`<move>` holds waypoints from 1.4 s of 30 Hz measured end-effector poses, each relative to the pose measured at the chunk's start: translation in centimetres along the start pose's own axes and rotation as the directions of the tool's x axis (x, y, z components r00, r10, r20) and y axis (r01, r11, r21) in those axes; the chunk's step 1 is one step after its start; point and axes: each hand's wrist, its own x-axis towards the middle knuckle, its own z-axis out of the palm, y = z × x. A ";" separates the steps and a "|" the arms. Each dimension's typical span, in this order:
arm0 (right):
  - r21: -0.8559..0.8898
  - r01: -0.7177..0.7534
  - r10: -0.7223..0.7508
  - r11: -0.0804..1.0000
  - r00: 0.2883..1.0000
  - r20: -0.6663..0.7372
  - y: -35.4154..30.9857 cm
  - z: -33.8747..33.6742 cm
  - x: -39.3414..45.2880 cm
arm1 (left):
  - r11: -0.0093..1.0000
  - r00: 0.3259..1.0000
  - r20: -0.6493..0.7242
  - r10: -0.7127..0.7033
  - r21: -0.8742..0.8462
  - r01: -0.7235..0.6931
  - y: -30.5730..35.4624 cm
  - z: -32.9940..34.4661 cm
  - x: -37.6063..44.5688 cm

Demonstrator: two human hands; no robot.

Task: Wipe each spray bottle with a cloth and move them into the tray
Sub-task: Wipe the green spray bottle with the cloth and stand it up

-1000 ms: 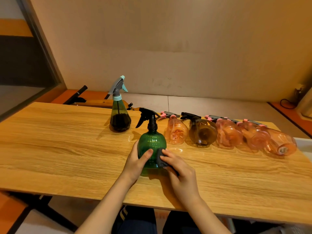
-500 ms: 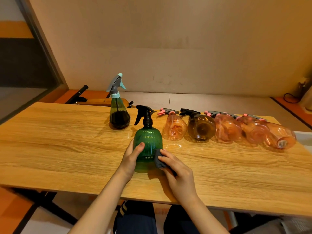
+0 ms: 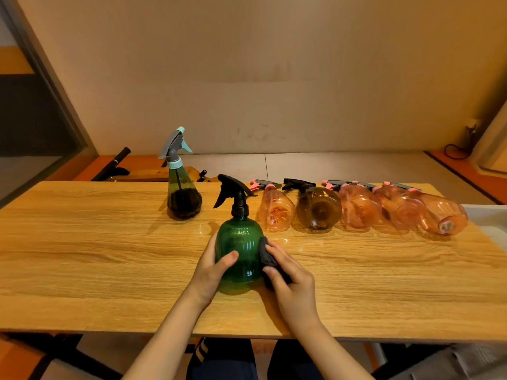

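Most of dark cloth (image 3: 267,255) hidden under right hand (image 3: 295,286), left hand (image 3: 210,272) fingers hidden behind green bottle (image 3: 240,255), white tray (image 3: 491,219) cut off at right edge, far pink bottles (image 3: 422,212) overlapping, count unclear

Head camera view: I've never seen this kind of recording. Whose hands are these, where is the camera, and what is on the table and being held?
No machine here: a person wears one camera on the head, looking down at their own hands. The left hand grips an upright round green plastic spray bottle on the wooden table. The right hand presses a small dark cloth against its side. Behind stands a dark cone-shaped bottle with a teal trigger; five pink and amber bottles lie in a row. A white tray edge shows far right.
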 end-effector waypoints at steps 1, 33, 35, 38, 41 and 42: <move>0.008 -0.015 0.015 1.000 1.000 -0.022 0.1 0.1 0.0 | 0.999 1.000 -0.013 0.016 0.041 -0.016 -0.1 -0.1 0.0; -0.091 0.017 -0.002 0.996 0.986 0.166 -1.4 -0.2 3.8 | 0.990 0.992 0.003 0.128 0.056 -0.128 0.4 0.2 -0.4; -0.105 0.067 -0.050 0.992 0.986 0.157 -1.0 -0.1 3.2 | 0.995 0.995 -0.010 0.098 0.021 -0.097 0.3 0.0 -0.2; -0.113 0.138 -0.118 0.984 0.978 0.169 -0.4 0.2 1.8 | 0.995 0.997 -0.059 0.041 -0.086 -0.046 0.1 -0.4 0.2; -0.137 0.183 -0.152 0.974 0.966 0.210 0.4 0.4 0.3 | 0.982 0.993 -0.116 0.009 -0.185 -0.031 0.1 -0.5 0.4; -0.149 0.195 -0.160 0.970 0.963 0.218 0.5 0.4 0.0 | 0.979 0.993 -0.119 0.003 -0.200 -0.027 0.1 -0.5 0.4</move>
